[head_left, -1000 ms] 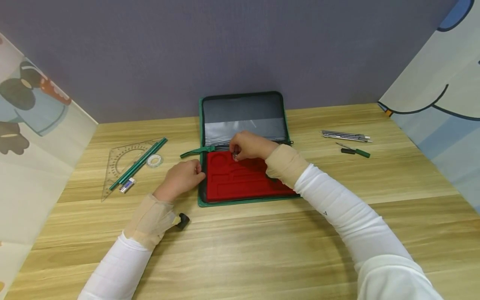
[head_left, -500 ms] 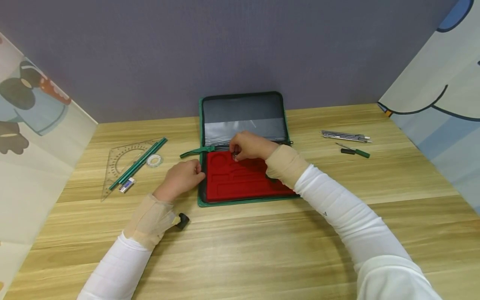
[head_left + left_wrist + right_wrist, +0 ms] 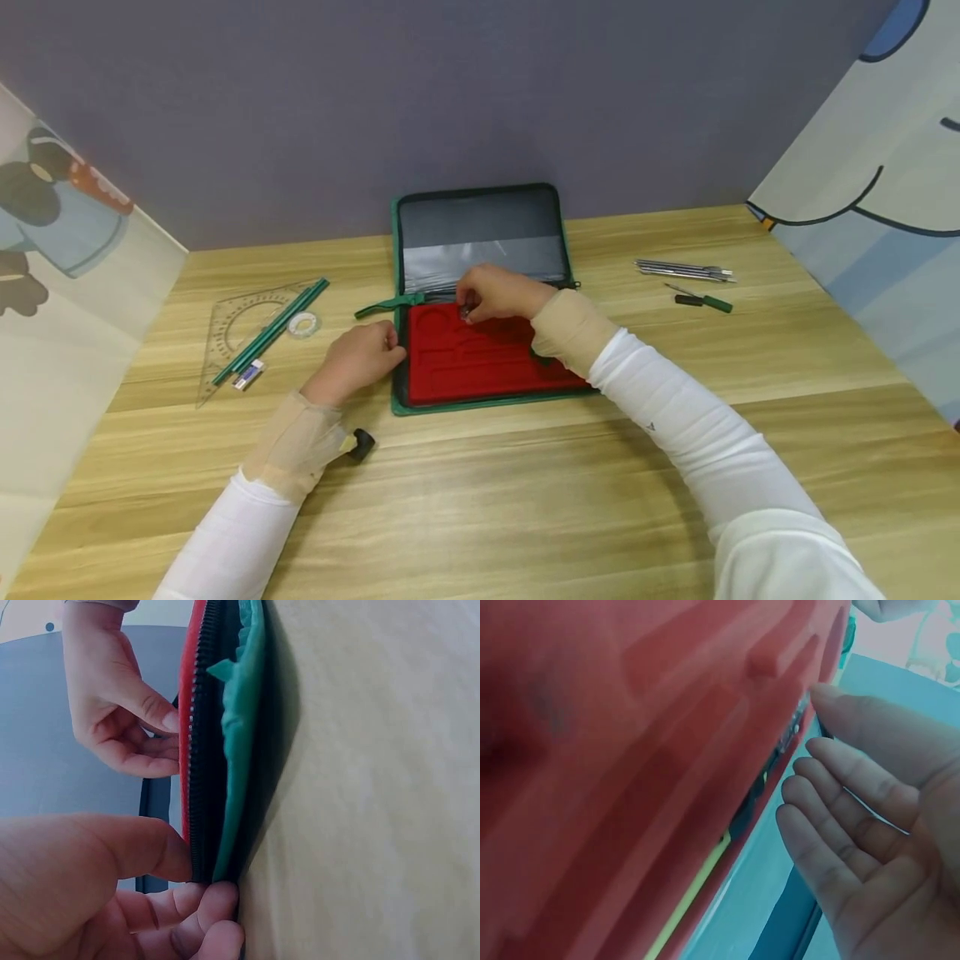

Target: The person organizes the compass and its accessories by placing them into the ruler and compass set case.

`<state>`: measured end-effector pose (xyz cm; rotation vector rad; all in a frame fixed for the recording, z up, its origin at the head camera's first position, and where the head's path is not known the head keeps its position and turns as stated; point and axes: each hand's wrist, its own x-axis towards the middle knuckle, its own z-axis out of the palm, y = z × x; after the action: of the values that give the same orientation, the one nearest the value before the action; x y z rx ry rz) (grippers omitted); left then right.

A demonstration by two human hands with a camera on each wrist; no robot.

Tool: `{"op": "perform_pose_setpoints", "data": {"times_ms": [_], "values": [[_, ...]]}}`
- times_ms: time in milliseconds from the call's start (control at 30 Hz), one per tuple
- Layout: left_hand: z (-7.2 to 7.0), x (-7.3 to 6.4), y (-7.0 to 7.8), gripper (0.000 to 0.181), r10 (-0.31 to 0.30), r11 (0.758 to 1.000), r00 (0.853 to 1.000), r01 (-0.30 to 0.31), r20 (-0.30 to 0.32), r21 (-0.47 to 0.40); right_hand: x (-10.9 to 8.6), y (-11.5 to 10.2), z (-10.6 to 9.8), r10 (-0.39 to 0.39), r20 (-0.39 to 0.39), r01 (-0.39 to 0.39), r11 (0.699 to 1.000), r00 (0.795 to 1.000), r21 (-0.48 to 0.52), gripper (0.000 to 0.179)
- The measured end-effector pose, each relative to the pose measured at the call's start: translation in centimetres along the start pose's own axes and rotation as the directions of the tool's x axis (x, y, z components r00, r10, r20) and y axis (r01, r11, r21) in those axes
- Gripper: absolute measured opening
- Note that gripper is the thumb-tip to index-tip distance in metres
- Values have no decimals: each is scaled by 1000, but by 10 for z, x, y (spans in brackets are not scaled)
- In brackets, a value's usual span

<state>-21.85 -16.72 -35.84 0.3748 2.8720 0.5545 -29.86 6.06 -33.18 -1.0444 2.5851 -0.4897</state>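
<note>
A green zip case (image 3: 487,408) lies unfolded, its red moulded tray (image 3: 480,383) in the near half. At the tray's left edge, my left hand (image 3: 356,360) pinches the case's zipped border (image 3: 196,795) between thumb and curled fingers. My right hand (image 3: 498,292) is over the tray's far side. In the right wrist view a compass-like tool (image 3: 754,799) with a shiny head, black joint and yellow rod lies in the far slot. My right thumb tip (image 3: 829,697) presses by the shiny end, the other fingers gently bent and apart from it.
At left lie a clear protractor set square (image 3: 217,333), green pencils (image 3: 270,331), an eraser (image 3: 248,374) and a white ring (image 3: 303,324). At right are several silver pens (image 3: 682,270) and a small green-handled screwdriver (image 3: 716,303). Behind stands a grey wall (image 3: 300,125).
The head view has shifted slightly, so everything sits a little further left. Both hands keep their places on the case.
</note>
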Motion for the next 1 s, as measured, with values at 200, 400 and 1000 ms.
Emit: {"op": "perform_pose_setpoints", "data": {"times_ms": [200,400,1000], "values": [[-1,1,0,13,2,1000,1000,-2,-2,1,-9,10,-6,-42,-56,43,999,998,24,18],[-1,1,-1,13,-2,1000,1000,2,14,-4,-23,20,-12,-29,-83,32,999,996,35,20],[1,1,-7,13,-8,1000,999,9,31,-16,-70,62,-27,55,-171,-37,994,984,107,22]]}}
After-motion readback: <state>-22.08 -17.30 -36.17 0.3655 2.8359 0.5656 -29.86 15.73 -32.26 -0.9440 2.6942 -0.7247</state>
